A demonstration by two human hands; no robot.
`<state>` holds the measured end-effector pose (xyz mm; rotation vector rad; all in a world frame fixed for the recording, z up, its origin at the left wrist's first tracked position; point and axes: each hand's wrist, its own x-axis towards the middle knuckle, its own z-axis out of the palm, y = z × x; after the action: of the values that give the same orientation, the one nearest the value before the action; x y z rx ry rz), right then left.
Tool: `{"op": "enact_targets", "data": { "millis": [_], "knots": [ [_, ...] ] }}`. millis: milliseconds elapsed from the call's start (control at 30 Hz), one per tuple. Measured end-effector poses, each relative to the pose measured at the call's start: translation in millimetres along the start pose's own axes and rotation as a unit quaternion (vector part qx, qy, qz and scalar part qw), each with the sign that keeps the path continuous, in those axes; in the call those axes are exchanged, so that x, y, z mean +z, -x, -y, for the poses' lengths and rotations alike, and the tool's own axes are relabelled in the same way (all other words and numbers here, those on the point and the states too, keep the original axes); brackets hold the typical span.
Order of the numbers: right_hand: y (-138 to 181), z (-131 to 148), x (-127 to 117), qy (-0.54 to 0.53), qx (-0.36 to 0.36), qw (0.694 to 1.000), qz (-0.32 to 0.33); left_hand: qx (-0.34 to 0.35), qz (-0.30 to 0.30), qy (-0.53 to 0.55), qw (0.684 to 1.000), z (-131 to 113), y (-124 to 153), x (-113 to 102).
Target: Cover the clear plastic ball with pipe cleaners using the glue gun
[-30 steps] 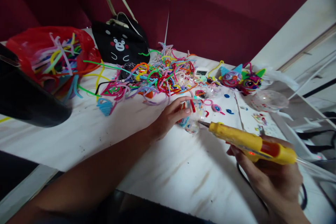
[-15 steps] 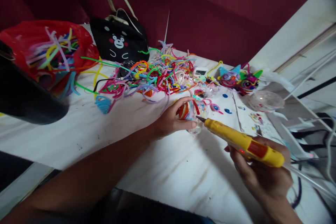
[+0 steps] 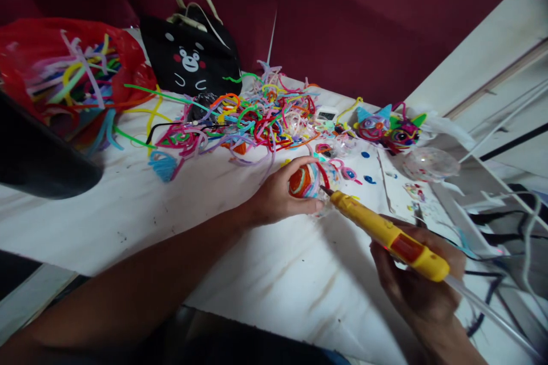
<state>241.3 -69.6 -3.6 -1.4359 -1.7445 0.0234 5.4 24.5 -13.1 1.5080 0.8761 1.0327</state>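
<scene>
From here, the left hand (image 3: 278,197) cups a striped ball (image 3: 301,181); right of it, the right hand (image 3: 422,291) clasps a glue gun (image 3: 377,223)

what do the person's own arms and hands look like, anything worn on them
Both the left hand and the right hand are bare, with no glove, ring or watch visible. The left forearm is long in view and slender, and no sleeve shows on it. Only a short stretch of the right forearm shows, also bare.
</scene>
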Motion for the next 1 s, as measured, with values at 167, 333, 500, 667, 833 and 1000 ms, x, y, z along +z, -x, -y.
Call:
{"op": "enact_targets", "data": {
  "millis": [167, 333, 500, 667, 833, 1000],
  "knots": [
    [0.6, -5.3, -1.6, 0.018, -0.072, 0.997, 0.022, -0.003, 0.000, 0.008, 1.000, 1.8, -0.9, -0.2],
    [3.0, -6.6, 1.4, 0.002, -0.114, 0.993, -0.012, 0.000, 0.009, -0.006, 1.000, 1.7, -0.8, 0.0],
    [6.4, -4.6, 4.1, -0.029, -0.071, 0.997, -0.005, 0.017, 0.013, -0.014, 1.000, -0.4, 1.5, 2.1],
    [6.3, -5.0, 5.2, -0.039, -0.039, 0.998, -0.006, 0.023, 0.005, -0.041, 0.999, -2.6, 2.8, 3.6],
    [6.6, -6.0, 5.3, -0.025, -0.061, 0.998, -0.006, 0.029, -0.004, -0.060, 0.998, -3.4, 2.8, 4.6],
    [7.5, -7.5, 4.6, -0.009, -0.062, 0.998, -0.008, 0.035, -0.008, -0.050, 0.998, -4.1, 3.2, 5.2]
  ]
}}
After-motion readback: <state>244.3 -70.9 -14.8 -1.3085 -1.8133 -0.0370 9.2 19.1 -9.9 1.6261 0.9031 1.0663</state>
